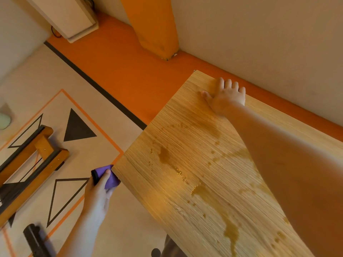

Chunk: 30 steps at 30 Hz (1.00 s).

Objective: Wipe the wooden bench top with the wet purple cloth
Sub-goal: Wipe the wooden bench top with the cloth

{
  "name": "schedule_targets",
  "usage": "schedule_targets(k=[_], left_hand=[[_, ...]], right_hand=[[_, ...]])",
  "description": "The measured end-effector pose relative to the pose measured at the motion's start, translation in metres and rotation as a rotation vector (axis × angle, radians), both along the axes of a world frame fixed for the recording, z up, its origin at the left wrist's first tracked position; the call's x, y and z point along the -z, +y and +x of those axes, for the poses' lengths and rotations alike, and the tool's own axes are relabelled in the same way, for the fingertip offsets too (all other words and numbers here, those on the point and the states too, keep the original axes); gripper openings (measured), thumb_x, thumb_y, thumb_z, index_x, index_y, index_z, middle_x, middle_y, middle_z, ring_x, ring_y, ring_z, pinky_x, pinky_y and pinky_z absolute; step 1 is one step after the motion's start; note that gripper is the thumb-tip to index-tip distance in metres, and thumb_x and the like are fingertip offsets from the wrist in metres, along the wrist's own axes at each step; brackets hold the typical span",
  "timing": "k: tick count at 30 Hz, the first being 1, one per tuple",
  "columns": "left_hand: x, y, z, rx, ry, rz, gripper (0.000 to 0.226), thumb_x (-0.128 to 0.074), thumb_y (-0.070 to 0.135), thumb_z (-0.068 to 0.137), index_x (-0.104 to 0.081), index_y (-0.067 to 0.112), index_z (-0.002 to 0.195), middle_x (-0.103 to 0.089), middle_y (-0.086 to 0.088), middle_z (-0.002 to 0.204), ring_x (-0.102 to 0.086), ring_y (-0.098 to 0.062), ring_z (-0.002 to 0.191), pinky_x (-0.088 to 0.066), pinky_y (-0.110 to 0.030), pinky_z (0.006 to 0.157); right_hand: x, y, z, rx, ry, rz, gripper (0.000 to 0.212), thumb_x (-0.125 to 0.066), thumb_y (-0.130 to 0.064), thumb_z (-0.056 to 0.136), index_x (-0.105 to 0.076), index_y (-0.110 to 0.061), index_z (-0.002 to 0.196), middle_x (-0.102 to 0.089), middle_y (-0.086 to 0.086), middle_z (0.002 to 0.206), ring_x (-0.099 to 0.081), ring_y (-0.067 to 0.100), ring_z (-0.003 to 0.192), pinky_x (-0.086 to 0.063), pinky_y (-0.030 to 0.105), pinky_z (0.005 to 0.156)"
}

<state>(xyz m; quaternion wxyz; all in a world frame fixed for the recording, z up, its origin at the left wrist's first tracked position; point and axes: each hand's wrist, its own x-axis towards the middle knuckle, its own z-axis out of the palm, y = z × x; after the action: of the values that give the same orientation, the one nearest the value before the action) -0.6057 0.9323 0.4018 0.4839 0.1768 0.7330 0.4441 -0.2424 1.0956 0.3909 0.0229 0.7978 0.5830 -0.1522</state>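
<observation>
The small, scrunched-up purple cloth (109, 178) sits in the left hand (97, 197). The thumb and fingers curl round it and hold it tight. It is right beside the near left corner of the light brown wooden bench top (185, 141), just off the edge. I cannot tell if it touches the wood. Dark wet patches (164, 155) lie on the wood. The right hand (227, 96) lies flat on the far corner, fingers straight and close together. Below is pale floor with black triangles (78, 127) and an orange strip (120, 71).
</observation>
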Motion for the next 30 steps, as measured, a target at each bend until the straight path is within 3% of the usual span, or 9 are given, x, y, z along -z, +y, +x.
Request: schedule_targets(k=[3, 8, 12, 16, 19, 23, 27, 30], left_hand=[[0.008, -0.017, 0.006, -0.124, -0.113, -0.006, 0.011, -0.052, 0.01, 0.095, -0.058, 0.016, 0.101, -0.061, -0.008, 0.102, -0.06, -0.018, 0.097, -0.058, -0.027, 0.074], [0.014, -0.031, 0.032, -0.184, -0.104, -0.018, 0.009, -0.055, 0.01, 0.093, -0.059, 0.017, 0.091, -0.062, -0.004, 0.085, -0.063, -0.006, 0.059, -0.057, -0.019, 0.06], [0.017, -0.039, 0.038, -0.18, -0.076, 0.004, 0.019, -0.061, 0.013, 0.09, -0.061, 0.015, 0.109, -0.067, -0.003, 0.101, -0.065, -0.013, 0.088, -0.052, -0.027, 0.085], [0.011, -0.037, 0.033, -0.149, -0.066, -0.006, 0.021, -0.064, 0.012, 0.088, -0.061, 0.013, 0.109, -0.067, -0.004, 0.1, -0.064, -0.017, 0.093, -0.047, -0.036, 0.097], [0.003, -0.027, 0.027, -0.135, -0.059, -0.026, 0.011, -0.064, 0.011, 0.088, -0.062, 0.016, 0.097, -0.066, -0.004, 0.1, -0.064, -0.017, 0.093, -0.049, -0.034, 0.092], [-0.003, -0.011, 0.02, -0.166, -0.039, -0.019, 0.011, -0.063, 0.009, 0.089, -0.058, 0.019, 0.087, -0.064, -0.002, 0.091, -0.064, -0.012, 0.08, -0.054, -0.023, 0.067], [-0.003, -0.009, 0.02, -0.169, -0.052, -0.014, 0.01, -0.064, 0.01, 0.089, -0.059, 0.018, 0.089, -0.064, -0.003, 0.093, -0.065, -0.012, 0.078, -0.053, -0.024, 0.068], [-0.003, -0.021, 0.032, -0.145, -0.066, -0.041, 0.01, -0.066, 0.011, 0.088, -0.06, 0.018, 0.092, -0.064, 0.0, 0.087, -0.066, -0.006, 0.065, -0.052, -0.024, 0.072]], right_hand=[[-0.001, 0.0, 0.0, 0.001, -0.001, -0.001, 0.082, -0.02, -0.071, 0.089, -0.011, -0.016, 0.149, -0.025, 0.011, 0.152, -0.021, 0.032, 0.14, -0.02, 0.046, 0.111], [-0.002, 0.0, 0.001, 0.013, 0.027, -0.013, 0.083, -0.023, -0.071, 0.088, -0.012, -0.015, 0.148, -0.024, 0.011, 0.152, -0.02, 0.032, 0.14, -0.019, 0.047, 0.111], [-0.009, -0.006, 0.009, -0.002, 0.135, 0.063, 0.077, -0.038, -0.061, 0.091, -0.017, -0.014, 0.148, -0.021, 0.013, 0.153, -0.017, 0.033, 0.141, -0.014, 0.048, 0.115], [-0.02, -0.058, 0.0, -0.127, 0.188, 0.287, 0.064, -0.046, -0.043, 0.094, -0.025, -0.014, 0.147, -0.024, 0.01, 0.153, -0.016, 0.029, 0.143, -0.006, 0.045, 0.118], [-0.024, -0.121, -0.016, -0.221, 0.217, 0.351, 0.058, -0.05, -0.036, 0.093, -0.034, -0.013, 0.143, -0.032, 0.008, 0.15, -0.021, 0.025, 0.142, -0.008, 0.042, 0.118], [-0.019, -0.189, -0.029, -0.219, 0.179, 0.347, 0.056, -0.056, -0.033, 0.091, -0.041, -0.009, 0.139, -0.041, 0.008, 0.146, -0.029, 0.024, 0.14, -0.012, 0.041, 0.118], [-0.016, -0.231, -0.035, -0.167, 0.147, 0.315, 0.057, -0.057, -0.034, 0.091, -0.04, -0.012, 0.14, -0.042, 0.007, 0.145, -0.031, 0.023, 0.139, -0.016, 0.042, 0.117], [-0.019, -0.257, -0.036, -0.059, 0.192, 0.314, 0.054, -0.059, -0.028, 0.09, -0.041, -0.012, 0.139, -0.043, 0.007, 0.143, -0.034, 0.023, 0.137, -0.025, 0.037, 0.112]])
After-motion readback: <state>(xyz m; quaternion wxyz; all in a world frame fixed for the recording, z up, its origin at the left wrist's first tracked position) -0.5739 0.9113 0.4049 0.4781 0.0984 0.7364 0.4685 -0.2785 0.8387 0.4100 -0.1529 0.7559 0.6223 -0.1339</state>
